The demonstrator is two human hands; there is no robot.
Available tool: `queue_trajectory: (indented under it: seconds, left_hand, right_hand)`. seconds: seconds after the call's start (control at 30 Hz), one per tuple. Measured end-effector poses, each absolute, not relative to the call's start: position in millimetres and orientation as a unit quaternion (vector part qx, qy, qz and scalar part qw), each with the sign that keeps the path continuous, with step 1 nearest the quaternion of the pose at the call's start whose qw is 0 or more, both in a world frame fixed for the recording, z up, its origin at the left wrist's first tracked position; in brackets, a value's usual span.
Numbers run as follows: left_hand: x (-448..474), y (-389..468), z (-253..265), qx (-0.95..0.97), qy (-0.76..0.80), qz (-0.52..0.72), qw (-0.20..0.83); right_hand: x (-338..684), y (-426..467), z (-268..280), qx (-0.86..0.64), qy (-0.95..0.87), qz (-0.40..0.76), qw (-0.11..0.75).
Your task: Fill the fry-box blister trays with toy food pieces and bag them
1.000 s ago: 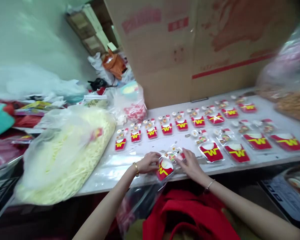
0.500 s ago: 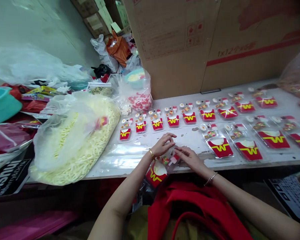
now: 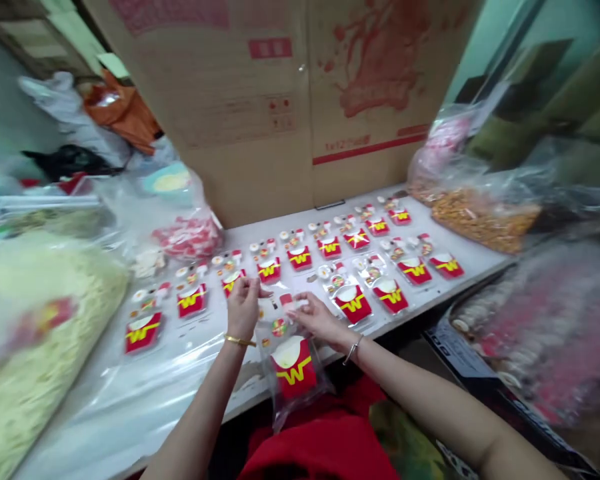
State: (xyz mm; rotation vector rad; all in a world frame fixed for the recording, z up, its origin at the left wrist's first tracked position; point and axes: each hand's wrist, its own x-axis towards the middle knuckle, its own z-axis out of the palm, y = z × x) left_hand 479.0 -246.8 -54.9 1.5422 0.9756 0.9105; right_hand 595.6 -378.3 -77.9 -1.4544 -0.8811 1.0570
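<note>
At the table [image 3: 480, 257], the right hand [image 3: 321, 320] pinches a bag [image 3: 295, 373], seemingly positioning it; left hand [image 3: 243, 308] curls, hold unclear; next needs steadiness.

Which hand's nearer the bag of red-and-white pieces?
Left. The left hand is to the bag's front right, at the upper left of the clear packet; the right hand is farther right, at the packet's upper right.
</note>
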Motion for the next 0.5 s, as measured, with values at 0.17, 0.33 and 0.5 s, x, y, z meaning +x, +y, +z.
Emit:
queue_trajectory:
  seconds: [0.17,0.33,0.5]
  left_hand:
    - [523,-275,-48,0.773,0.298,0.372,0.418]
    - [539,-313,-68,0.923,0.156,0.235,0.262]
    - [551,-344,-91,0.971,0.072,0.127,0.19]
  right_hand:
    - [711,-416,-56,-0.644,-0.371,0.372,0.556]
    - [918,-478,-11,-0.762,-0.324,0.168,0.534]
    - [1061,-526,-7,-0.855,-0.283,0.033,0.433]
